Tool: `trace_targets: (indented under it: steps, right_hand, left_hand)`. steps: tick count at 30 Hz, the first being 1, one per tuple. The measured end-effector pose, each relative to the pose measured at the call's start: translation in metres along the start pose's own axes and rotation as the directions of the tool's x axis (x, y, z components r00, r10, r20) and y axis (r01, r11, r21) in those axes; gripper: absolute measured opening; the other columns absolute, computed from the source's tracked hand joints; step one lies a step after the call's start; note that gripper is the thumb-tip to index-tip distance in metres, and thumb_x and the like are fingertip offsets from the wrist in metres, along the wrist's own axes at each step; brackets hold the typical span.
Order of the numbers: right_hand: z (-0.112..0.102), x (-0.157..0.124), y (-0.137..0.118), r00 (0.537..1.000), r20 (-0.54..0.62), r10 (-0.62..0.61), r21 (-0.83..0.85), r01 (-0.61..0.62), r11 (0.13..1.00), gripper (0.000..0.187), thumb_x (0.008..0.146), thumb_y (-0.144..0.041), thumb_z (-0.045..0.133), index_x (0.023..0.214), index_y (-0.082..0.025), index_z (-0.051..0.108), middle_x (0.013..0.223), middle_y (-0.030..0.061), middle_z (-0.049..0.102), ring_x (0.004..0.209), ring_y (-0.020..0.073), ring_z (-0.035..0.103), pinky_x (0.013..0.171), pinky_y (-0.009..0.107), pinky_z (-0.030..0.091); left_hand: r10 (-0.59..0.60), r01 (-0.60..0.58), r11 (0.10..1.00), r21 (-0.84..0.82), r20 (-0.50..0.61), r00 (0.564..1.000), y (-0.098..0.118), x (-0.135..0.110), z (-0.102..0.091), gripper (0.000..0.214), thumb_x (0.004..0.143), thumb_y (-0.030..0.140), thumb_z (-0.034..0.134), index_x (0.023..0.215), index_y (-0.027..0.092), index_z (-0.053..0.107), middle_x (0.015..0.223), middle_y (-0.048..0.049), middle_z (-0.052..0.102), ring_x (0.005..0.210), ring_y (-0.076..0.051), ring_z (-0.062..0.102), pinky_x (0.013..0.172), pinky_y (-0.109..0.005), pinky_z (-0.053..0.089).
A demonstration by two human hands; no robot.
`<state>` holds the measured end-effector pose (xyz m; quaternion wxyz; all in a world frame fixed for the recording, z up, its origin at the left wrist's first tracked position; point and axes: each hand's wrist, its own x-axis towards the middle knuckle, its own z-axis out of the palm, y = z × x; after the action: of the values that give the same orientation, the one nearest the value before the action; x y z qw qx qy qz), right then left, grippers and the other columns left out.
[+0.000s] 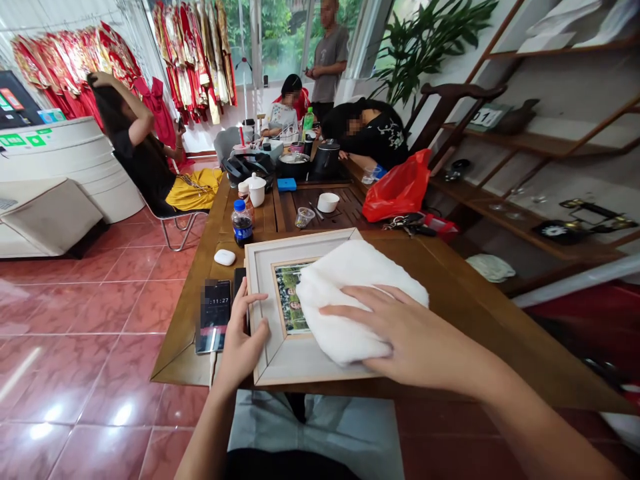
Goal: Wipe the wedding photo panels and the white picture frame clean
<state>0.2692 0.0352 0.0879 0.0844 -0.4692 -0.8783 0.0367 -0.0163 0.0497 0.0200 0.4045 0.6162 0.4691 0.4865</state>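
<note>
A pale wooden picture frame (310, 363) with a wide off-white border lies on the table, near its front edge. Inside it shows a photo (294, 297) with people and greenery, partly covered. My left hand (246, 333) holds the frame's left edge, with thumb and index finger on the border. A folded white cloth (350, 280) is spread over the photo's right part and the frame's right side. My right hand (385, 327) grips the cloth from above and presses it onto the frame, fingers somewhat spread. Beside my left hand lies a phone (214, 317) with a cable plugged in.
On the wooden table (465, 327) stand a blue-capped bottle (243, 223), a white earbud case (225, 257), a white bowl (328, 202) and a red plastic bag (397, 187). Several people sit or stand around the far end. Shelves (540, 147) line the right side.
</note>
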Motion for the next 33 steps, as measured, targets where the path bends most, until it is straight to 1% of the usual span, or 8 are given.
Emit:
trace_targets:
  steps: [3, 6, 9, 15, 20, 26, 30, 33]
  right_hand:
    - [0.004, -0.007, -0.003, 1.000, -0.013, 0.009, 0.002, -0.009, 1.000, 0.072, 0.071, -0.027, 0.069, 0.141, -0.041, 0.059, 0.147, 0.0081, 0.058, 0.131, 0.0360, 0.054, 0.107, 0.057, 0.041]
    - [0.013, -0.005, -0.005, 0.996, -0.084, 0.007, -0.023, -0.009, 1.000, 0.067, 0.074, -0.028, 0.067, 0.140, -0.036, 0.061, 0.142, 0.0134, 0.059, 0.130, 0.0367, 0.054, 0.105, 0.059, 0.040]
    - [0.022, -0.003, -0.007, 0.989, -0.148, -0.007, -0.041, 0.000, 0.999, 0.066, 0.073, -0.027, 0.067, 0.139, -0.033, 0.061, 0.140, 0.0157, 0.059, 0.130, 0.0368, 0.053, 0.106, 0.060, 0.038]
    - [0.030, -0.005, -0.010, 0.980, -0.197, 0.009, -0.047, -0.018, 0.999, 0.064, 0.073, -0.027, 0.066, 0.137, -0.032, 0.063, 0.140, 0.0149, 0.057, 0.130, 0.0364, 0.052, 0.108, 0.059, 0.034]
    - [0.029, -0.004, -0.014, 0.976, -0.213, 0.043, -0.038, -0.052, 0.998, 0.061, 0.073, -0.026, 0.066, 0.134, -0.032, 0.064, 0.138, 0.0138, 0.059, 0.126, 0.0349, 0.053, 0.107, 0.057, 0.035]
    - [0.031, -0.003, -0.016, 0.961, -0.272, 0.056, 0.016, -0.054, 0.998, 0.055, 0.075, -0.025, 0.066, 0.130, -0.031, 0.067, 0.135, 0.0128, 0.061, 0.124, 0.0334, 0.056, 0.107, 0.054, 0.036]
    - [0.033, -0.001, -0.020, 0.946, -0.304, 0.109, 0.053, -0.097, 0.994, 0.054, 0.075, -0.024, 0.066, 0.129, -0.031, 0.068, 0.134, 0.0111, 0.063, 0.124, 0.0334, 0.057, 0.107, 0.053, 0.035]
    - [0.034, 0.003, -0.027, 0.937, -0.317, 0.147, 0.068, -0.132, 0.989, 0.053, 0.076, -0.025, 0.065, 0.129, -0.031, 0.068, 0.133, 0.0117, 0.063, 0.125, 0.0335, 0.056, 0.107, 0.054, 0.035]
  left_hand:
    - [0.002, -0.001, 1.000, -0.015, 0.006, 1.000, 0.000, 0.000, 0.000, 0.031, 0.091, 0.023, 0.058, 0.122, 0.025, 0.062, 0.171, -0.0089, 0.022, 0.159, -0.028, 0.018, 0.128, -0.050, 0.017]
    - [0.008, -0.008, 1.000, -0.020, 0.007, 1.000, 0.000, -0.001, 0.000, 0.029, 0.091, 0.022, 0.058, 0.119, 0.025, 0.064, 0.171, -0.0089, 0.021, 0.159, -0.029, 0.017, 0.128, -0.051, 0.017]
    - [0.017, -0.017, 1.000, -0.013, 0.006, 1.000, 0.001, -0.001, 0.000, 0.029, 0.090, 0.022, 0.059, 0.118, 0.025, 0.064, 0.172, -0.0080, 0.021, 0.159, -0.030, 0.017, 0.128, -0.051, 0.018]
    - [0.026, -0.026, 1.000, 0.009, -0.004, 1.000, 0.000, 0.000, 0.000, 0.031, 0.089, 0.020, 0.058, 0.119, 0.025, 0.064, 0.170, -0.0074, 0.025, 0.159, -0.028, 0.017, 0.128, -0.049, 0.019]
    - [0.048, -0.048, 0.999, -0.010, -0.008, 0.999, 0.000, 0.001, 0.001, 0.031, 0.089, 0.019, 0.058, 0.119, 0.025, 0.064, 0.171, -0.0074, 0.024, 0.159, -0.029, 0.019, 0.128, -0.049, 0.019]
    - [0.040, -0.040, 0.999, -0.035, -0.019, 0.999, 0.001, 0.004, 0.000, 0.030, 0.087, 0.021, 0.060, 0.117, 0.024, 0.065, 0.170, -0.0094, 0.025, 0.159, -0.030, 0.020, 0.128, -0.051, 0.021]
    - [0.061, -0.061, 0.998, -0.026, -0.019, 0.998, -0.001, 0.005, 0.000, 0.032, 0.088, 0.022, 0.060, 0.119, 0.024, 0.064, 0.170, -0.0098, 0.026, 0.158, -0.030, 0.022, 0.128, -0.051, 0.021]
    - [0.071, -0.071, 0.997, -0.027, -0.019, 0.997, -0.003, 0.006, -0.001, 0.032, 0.088, 0.022, 0.060, 0.120, 0.024, 0.063, 0.170, -0.0103, 0.026, 0.158, -0.030, 0.023, 0.128, -0.052, 0.019]
